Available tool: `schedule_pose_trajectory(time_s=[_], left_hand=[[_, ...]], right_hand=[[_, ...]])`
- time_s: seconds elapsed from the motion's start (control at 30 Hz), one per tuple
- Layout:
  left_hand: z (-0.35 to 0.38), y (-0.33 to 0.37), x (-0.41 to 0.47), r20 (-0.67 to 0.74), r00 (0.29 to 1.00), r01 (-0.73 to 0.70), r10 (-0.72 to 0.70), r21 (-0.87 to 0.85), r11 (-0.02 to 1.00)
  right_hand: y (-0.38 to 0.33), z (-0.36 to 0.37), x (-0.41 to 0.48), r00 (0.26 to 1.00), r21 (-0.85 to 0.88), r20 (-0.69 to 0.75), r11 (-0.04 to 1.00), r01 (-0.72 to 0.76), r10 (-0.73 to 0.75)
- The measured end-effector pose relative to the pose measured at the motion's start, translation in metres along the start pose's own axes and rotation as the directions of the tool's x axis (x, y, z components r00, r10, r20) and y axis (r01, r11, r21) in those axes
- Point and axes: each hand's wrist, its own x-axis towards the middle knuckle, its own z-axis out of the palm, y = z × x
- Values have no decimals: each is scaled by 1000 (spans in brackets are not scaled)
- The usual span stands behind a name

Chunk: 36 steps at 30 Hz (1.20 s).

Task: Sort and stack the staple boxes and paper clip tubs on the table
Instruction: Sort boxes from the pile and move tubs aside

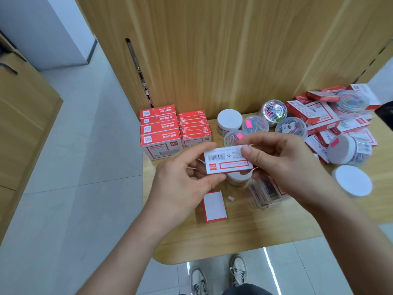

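I pinch a staple box (228, 159) between my left hand (182, 186) and right hand (282, 165). It hangs over the table (244, 237) middle

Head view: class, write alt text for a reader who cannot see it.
A person's left hand and right hand hold a small red-and-white staple box between them above a wooden table. Neat stacks of red staple boxes stand at its far left; a loose heap of boxes and clear paper clip tubs lies to the right.
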Motion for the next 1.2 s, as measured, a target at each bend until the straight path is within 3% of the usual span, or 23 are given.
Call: schedule_pose_trajectory(time_s=[0.1,0.27,0.47,0.6,0.7,0.77,0.9,1.0,1.07,1.2], left_hand=[[-8,2,6,52,999,-14,13,22,1000],[-11,3,17,88,995,45,-49,47,998],[-16,-7,37,41,992,116,-119,74,991],[-24,-15,44,-78,996,59,-38,292,955],[-39,-20,40,-309,935,4,172,495,869],[-45,-29,35,-378,904,23,200,510,860],[-42,-41,28,-344,905,-2,252,588,809],[-37,-42,26,-339,883,-50,326,622,781],[-35,-45,28,-366,884,-5,290,614,789],[-39,-59,35,-380,924,157,40,474,866]], right_hand=[[-4,-3,5,990,-221,120,970,100,-75],[-6,-2,29,964,-540,169,799,266,-207],[-14,4,63,955,-665,277,696,272,-109],[-12,9,85,957,-722,276,638,268,-90],[-5,17,99,971,-784,235,581,217,-45],[-1,23,105,974,-796,223,572,198,-26],[0,32,110,974,-826,217,520,216,-61],[4,38,111,964,-872,241,410,267,-115],[10,41,112,954,-897,251,331,292,-163],[19,42,115,915,-913,297,199,356,-272]])
